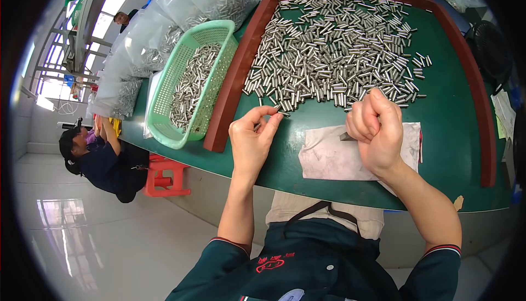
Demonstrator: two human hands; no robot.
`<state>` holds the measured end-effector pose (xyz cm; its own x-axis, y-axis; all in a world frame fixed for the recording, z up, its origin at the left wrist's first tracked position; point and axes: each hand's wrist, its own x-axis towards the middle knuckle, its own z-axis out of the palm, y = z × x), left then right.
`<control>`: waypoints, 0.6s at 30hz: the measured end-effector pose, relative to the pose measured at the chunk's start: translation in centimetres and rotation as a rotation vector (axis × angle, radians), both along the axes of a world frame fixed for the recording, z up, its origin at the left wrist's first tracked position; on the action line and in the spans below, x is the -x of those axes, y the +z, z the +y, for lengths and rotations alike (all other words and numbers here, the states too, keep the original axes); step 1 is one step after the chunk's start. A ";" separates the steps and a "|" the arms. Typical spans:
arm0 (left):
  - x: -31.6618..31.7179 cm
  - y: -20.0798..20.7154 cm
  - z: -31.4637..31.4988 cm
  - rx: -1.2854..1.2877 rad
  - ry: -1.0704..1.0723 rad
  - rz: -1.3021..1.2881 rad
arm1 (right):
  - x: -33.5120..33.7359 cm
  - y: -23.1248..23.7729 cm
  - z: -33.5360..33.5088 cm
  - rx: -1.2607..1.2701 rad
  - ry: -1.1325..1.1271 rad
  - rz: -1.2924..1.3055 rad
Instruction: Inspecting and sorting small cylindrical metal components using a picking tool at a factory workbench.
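A broad heap of short shiny metal pins (pixel 334 49) covers the green tabletop in front of me. At the heap's near left edge, my left hand (pixel 251 141) is closed, thumb and forefinger pinched at a single metal pin (pixel 283 113). My right hand (pixel 377 131) is curled into a fist just off the heap's near edge, above a stained whitish cloth (pixel 329 161). A dark grey end (pixel 346 136) sticks out beside the fist; the rest is hidden, so I cannot make out what it is.
A red-brown raised border (pixel 249 54) frames the pins. Left of it stands a light green perforated basket (pixel 156 109) holding more pins. Clear plastic bags of pins (pixel 219 5) line the far left. A black fan (pixel 490 49) stands at right; a co-worker (pixel 104 155) sits at left.
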<state>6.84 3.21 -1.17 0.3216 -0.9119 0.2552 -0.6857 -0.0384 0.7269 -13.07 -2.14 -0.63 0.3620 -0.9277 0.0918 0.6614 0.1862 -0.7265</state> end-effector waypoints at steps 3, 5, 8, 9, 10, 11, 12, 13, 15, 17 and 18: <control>-0.6 0.3 0.3 -0.018 0.005 -0.089 | 0.0 0.2 0.0 -0.020 0.001 -0.004; -0.8 0.8 0.5 -0.089 0.024 -0.156 | 0.1 0.1 0.0 -0.016 -0.003 0.004; -0.1 0.9 0.3 -0.056 -0.011 -0.275 | 0.1 0.1 0.0 -0.017 -0.012 0.007; 0.0 0.7 0.1 -0.039 -0.012 -0.322 | 0.1 0.1 0.1 -0.017 -0.011 0.006; -0.1 0.5 0.0 -0.039 -0.011 -0.322 | 0.0 0.2 0.1 -0.019 -0.006 0.000; -0.1 0.3 0.1 -0.038 -0.013 -0.327 | 0.0 0.2 0.1 -0.020 -0.002 -0.006; 0.0 0.2 0.0 -0.037 -0.020 -0.329 | 0.0 0.2 0.1 -0.022 -0.006 -0.004; 0.1 0.2 -0.1 -0.038 -0.024 -0.327 | 0.0 0.2 0.0 -0.027 -0.003 -0.011; 0.3 0.2 -0.1 -0.024 -0.015 -0.331 | 0.0 0.2 -0.1 -0.038 -0.003 -0.021; 0.7 0.2 0.0 -0.039 -0.035 -0.318 | 0.1 0.1 -0.2 -0.033 -0.009 -0.019; 1.1 0.3 0.1 -0.054 -0.100 -0.179 | 0.1 0.2 -0.2 -0.037 -0.007 -0.025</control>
<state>5.77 3.32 -0.91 0.1830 -0.9508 0.2501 -0.8061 0.0005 0.5918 -13.16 -2.30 -0.42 0.3537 -0.9330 0.0660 0.6803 0.2082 -0.7027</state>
